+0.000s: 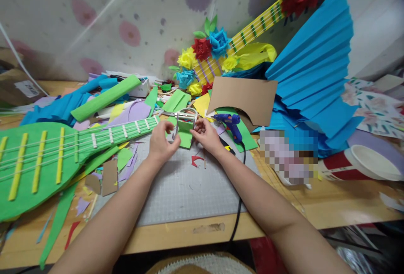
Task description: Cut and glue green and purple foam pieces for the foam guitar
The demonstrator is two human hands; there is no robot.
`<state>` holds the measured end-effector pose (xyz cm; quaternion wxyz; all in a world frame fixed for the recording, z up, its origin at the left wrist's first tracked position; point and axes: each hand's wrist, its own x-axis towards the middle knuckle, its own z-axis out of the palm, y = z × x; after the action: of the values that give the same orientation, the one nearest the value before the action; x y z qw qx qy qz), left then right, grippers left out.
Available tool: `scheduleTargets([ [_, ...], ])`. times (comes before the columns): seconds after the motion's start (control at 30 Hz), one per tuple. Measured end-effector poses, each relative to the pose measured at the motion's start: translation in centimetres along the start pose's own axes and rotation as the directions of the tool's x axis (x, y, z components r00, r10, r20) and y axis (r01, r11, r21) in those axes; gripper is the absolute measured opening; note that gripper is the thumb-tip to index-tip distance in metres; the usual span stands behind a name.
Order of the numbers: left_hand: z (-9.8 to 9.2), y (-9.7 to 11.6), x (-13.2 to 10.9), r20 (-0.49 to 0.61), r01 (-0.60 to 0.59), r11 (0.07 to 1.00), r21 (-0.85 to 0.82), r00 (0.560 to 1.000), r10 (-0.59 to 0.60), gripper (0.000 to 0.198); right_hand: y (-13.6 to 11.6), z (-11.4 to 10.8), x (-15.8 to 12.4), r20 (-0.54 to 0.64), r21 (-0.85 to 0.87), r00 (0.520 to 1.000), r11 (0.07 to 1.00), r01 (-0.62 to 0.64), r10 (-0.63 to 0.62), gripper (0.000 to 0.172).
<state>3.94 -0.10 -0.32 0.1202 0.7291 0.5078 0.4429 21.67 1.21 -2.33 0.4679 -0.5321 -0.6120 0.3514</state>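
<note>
A small folded green paper piece (184, 134) stands between my two hands, over the grey cutting mat (189, 190). Its left edge, with a thin dark strip along it, is between the curled thumb and fingers of my left hand (162, 141). At its right edge, my right hand (206, 137) pinches with thumb and fingertips. A pale curved band (189, 112) shows just behind the piece; its kind is unclear. Close to my right hand lies a blue hot glue gun (232, 124), its black cord running down over the table edge. Red paper scraps (197, 160) lie on the mat below.
A green paper-covered lute shape (34, 160) covers the left side. Behind stand a brown cardboard piece (244, 97), a yellow neck with paper flowers (255, 30) and a pleated blue paper fan (318, 63). A red-and-white paper bucket (341, 164) lies right. Paper scraps litter the table.
</note>
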Motion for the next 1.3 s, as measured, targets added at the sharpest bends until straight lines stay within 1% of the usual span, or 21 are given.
scheduleTargets([
  [0.03,-0.1,-0.4,0.1,-0.059,0.073,0.995,-0.064,0.995,-0.077,0.024,0.0,0.0,0.0,0.016,-0.022,1.0,1.0,-0.012,0.012,0.026],
  [0.07,0.0,-0.8,0.3,-0.088,0.143,0.981,-0.13,0.984,-0.155,0.025,-0.1,0.0,-0.1,0.037,-0.045,0.999,0.999,-0.026,0.028,0.026],
  [0.1,0.0,-1.2,0.4,-0.073,0.206,0.959,-0.193,0.972,-0.223,0.027,-0.1,0.0,-0.1,0.059,-0.07,0.997,0.997,-0.041,0.046,0.026],
  [0.17,0.4,-1.9,0.6,0.008,0.324,0.899,-0.294,0.942,-0.337,0.031,-0.3,0.0,-0.2,0.088,-0.121,0.993,0.99,-0.07,0.081,0.023],
  [0.23,0.8,-2.4,0.7,0.081,0.405,0.846,-0.347,0.912,-0.403,0.038,-0.3,0.0,-0.2,0.096,-0.15,0.99,0.985,-0.084,0.099,0.021],
  [0.33,1.0,-2.6,0.9,0.145,0.453,0.785,-0.423,0.889,-0.435,0.046,-0.1,0.1,-0.1,0.085,-0.118,0.994,0.991,-0.063,0.073,0.02],
  [0.43,0.8,-2.3,1.1,0.164,0.463,0.73,-0.502,0.88,-0.445,0.051,0.0,0.1,0.0,0.073,-0.034,0.997,0.999,0.003,0.0,0.02],
  [0.5,0.6,-2.0,1.1,0.181,0.471,0.721,-0.508,0.877,-0.445,0.057,-0.1,0.1,0.0,0.064,0.019,0.997,0.999,0.035,-0.036,0.021],
  [0.57,0.6,-1.6,1.1,0.233,0.498,0.702,-0.509,0.865,-0.444,0.063,-0.3,0.0,-0.1,0.059,0.056,0.997,0.998,0.042,-0.046,0.021],
  [0.63,0.6,-1.2,1.0,0.283,0.551,0.636,-0.54,0.83,-0.48,0.062,-0.4,0.0,-0.1,0.055,0.075,0.997,0.996,0.046,-0.05,0.02],
  [0.7,0.4,-0.8,1.0,0.337,0.612,0.538,-0.579,0.781,-0.526,0.056,-0.3,0.1,0.0,0.044,0.103,0.997,0.993,0.051,-0.056,0.018],
  [0.77,0.2,-0.4,1.1,0.397,0.657,0.45,-0.604,0.738,-0.545,0.051,-0.1,0.2,0.1,0.034,0.157,0.997,0.986,0.056,-0.062,0.018],
  [0.83,-0.1,0.1,1.1,0.436,0.685,0.409,-0.603,0.712,-0.55,0.051,0.1,0.3,0.2,0.034,0.231,0.998,0.972,0.048,-0.058,0.02],
  [0.9,-0.1,0.6,1.1,0.432,0.705,0.403,-0.584,0.69,-0.581,0.054,0.2,0.5,0.3,0.045,0.292,0.998,0.956,0.022,-0.037,0.023],
  [0.97,0.2,1.1,0.8,0.396,0.702,0.417,-0.577,0.687,-0.609,0.055,0.0,0.7,0.3,0.059,0.317,0.998,0.948,-0.005,-0.014,0.025],
  [1.1,1.1,1.8,0.1,0.302,0.624,0.482,-0.615,0.751,-0.588,0.047,-0.7,0.9,0.1,0.095,0.332,0.995,0.943,-0.017,-0.015,0.026],
  [1.13,1.3,1.8,0.0,0.288,0.613,0.495,-0.615,0.759,-0.583,0.046,-0.8,0.9,0.1,0.101,0.334,0.995,0.942,-0.016,-0.019,0.025],
  [1.2,1.5,1.8,-0.2,0.281,0.613,0.501,-0.611,0.759,-0.588,0.047,-0.9,0.9,0.1,0.107,0.328,0.994,0.945,-0.016,-0.02,0.022],
  [1.3,1.4,1.4,-0.1,0.293,0.622,0.484,-0.615,0.751,-0.592,0.049,-0.9,0.8,0.2,0.117,0.3,0.993,0.954,-0.03,-0.006,0.019],
])
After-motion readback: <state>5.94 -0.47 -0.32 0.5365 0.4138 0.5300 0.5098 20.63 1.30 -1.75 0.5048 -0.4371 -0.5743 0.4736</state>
